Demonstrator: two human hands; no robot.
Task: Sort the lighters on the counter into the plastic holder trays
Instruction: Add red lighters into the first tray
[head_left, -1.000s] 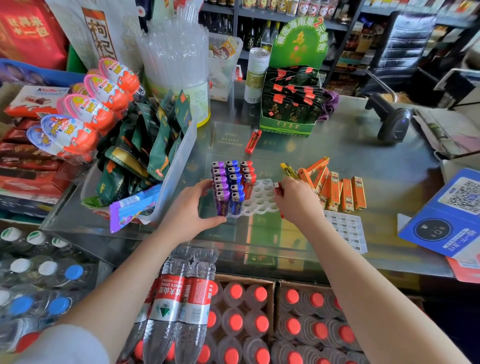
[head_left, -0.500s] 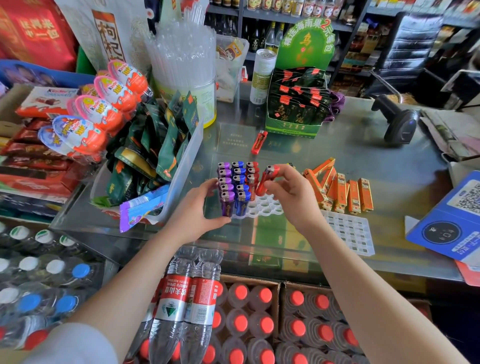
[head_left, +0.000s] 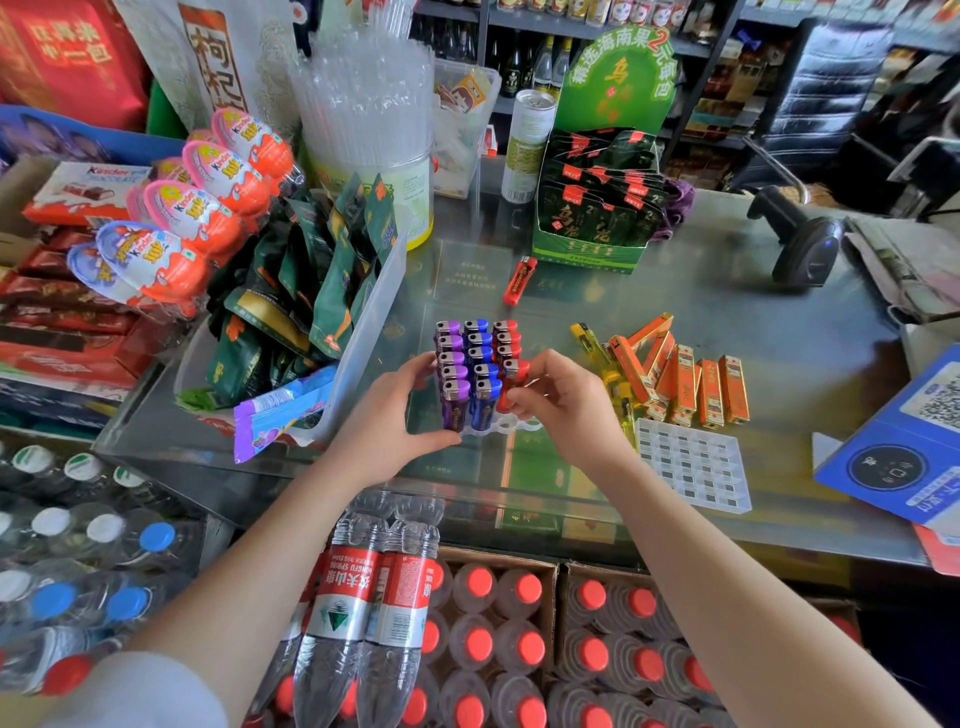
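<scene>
Reaching forward over the glass counter (head_left: 727, 291), we curl our left hand (head_left: 395, 415) against the near left corner of the white holder tray (head_left: 511, 425). Our right hand (head_left: 563, 402) pinches a red lighter (head_left: 511, 384) upright in the tray's red column, beside purple and blue rows. Orange lighters (head_left: 685, 382) lie just right.

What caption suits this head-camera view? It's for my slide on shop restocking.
Right hand seats a red lighter in the holder tray while the left hand steadies it.
</scene>
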